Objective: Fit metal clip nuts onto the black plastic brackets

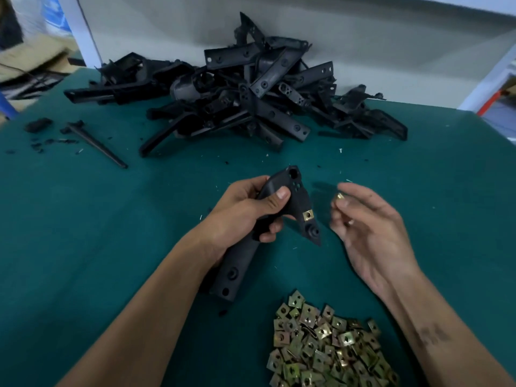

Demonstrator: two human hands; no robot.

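My left hand (245, 208) grips a black plastic bracket (298, 202) above the green table, thumb across its upper part. One brass-coloured clip nut (308, 215) sits fitted on the bracket's right edge. To its right, my right hand (368, 233) pinches a second clip nut (340, 196) between thumb and fingertips; another small metal piece shows among its curled fingers. The two hands are a short gap apart. A heap of loose clip nuts (326, 344) lies near the front edge.
A big pile of black brackets (245, 90) is stacked at the back against the white wall. A thin black strip (97, 145) and small black scraps lie at the left on the green table (111, 219). Cardboard sits beyond the left edge.
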